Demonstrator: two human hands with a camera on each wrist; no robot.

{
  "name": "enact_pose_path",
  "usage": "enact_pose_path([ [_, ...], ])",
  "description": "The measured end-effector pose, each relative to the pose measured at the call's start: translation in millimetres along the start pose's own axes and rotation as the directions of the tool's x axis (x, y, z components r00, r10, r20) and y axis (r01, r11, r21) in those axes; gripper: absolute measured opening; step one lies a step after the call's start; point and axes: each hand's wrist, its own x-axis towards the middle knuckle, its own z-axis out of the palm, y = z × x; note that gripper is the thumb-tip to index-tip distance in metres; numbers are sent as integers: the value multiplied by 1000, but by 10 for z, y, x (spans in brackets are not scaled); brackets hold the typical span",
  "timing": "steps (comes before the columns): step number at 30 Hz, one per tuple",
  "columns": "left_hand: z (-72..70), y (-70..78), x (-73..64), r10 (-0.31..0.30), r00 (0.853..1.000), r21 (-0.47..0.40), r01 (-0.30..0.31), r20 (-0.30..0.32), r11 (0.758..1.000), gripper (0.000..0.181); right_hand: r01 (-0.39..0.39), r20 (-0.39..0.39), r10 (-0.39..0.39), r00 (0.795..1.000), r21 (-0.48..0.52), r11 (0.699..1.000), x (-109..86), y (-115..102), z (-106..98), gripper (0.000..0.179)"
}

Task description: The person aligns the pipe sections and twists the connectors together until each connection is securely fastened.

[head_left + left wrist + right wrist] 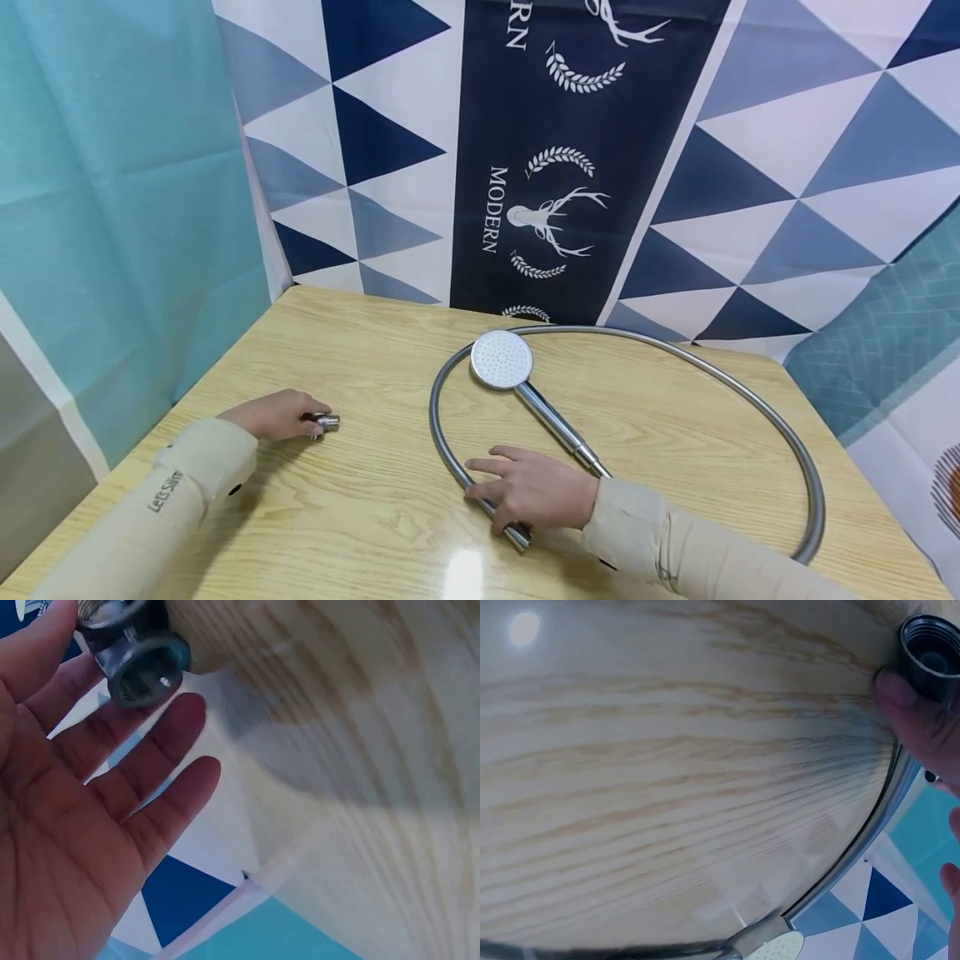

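Note:
My left hand (277,414), over the left side of the table, pinches a small chrome pipe fitting (326,422) between thumb and fingertips. Up close in the left wrist view, the fitting (146,664) shows a round open end, with the lower fingers spread below it. My right hand (536,489) grips the grey shower hose (441,417) near its free end. The threaded nut (928,656) at that end shows its open mouth in the right wrist view, with the thumb (904,701) against it. Beyond this hand lies a shower head (501,360) with a chrome handle.
The hose loops wide across the right side of the wooden table (360,358), passing behind the shower head. A patterned curtain (405,167) stands along the back edge, and a teal curtain (135,192) hangs on the left.

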Motion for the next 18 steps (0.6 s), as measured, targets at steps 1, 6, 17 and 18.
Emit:
enact_pose_path([
  [1, 4, -5, -4, -10, 1000, -8, 10, 2, 1000, 4, -4, -5, 4, 1000, 19, 1000, 20, 11, 3, 29],
  [6, 18, -3, -14, -81, 997, -63, 82, 15, 995, 9, -26, -66, 32, 997, 91, 996, 126, 101, -49, 25],
  [17, -4, 79, -12, -189, 982, -59, 190, 31, 980, 14, -88, -144, 190, 971, 524, 847, 332, 253, -223, 23],
  [18, -2, 85, -12, -214, 976, -67, 217, 37, 974, 16, -87, -156, 212, 965, 570, 817, 341, 265, -216, 19],
])
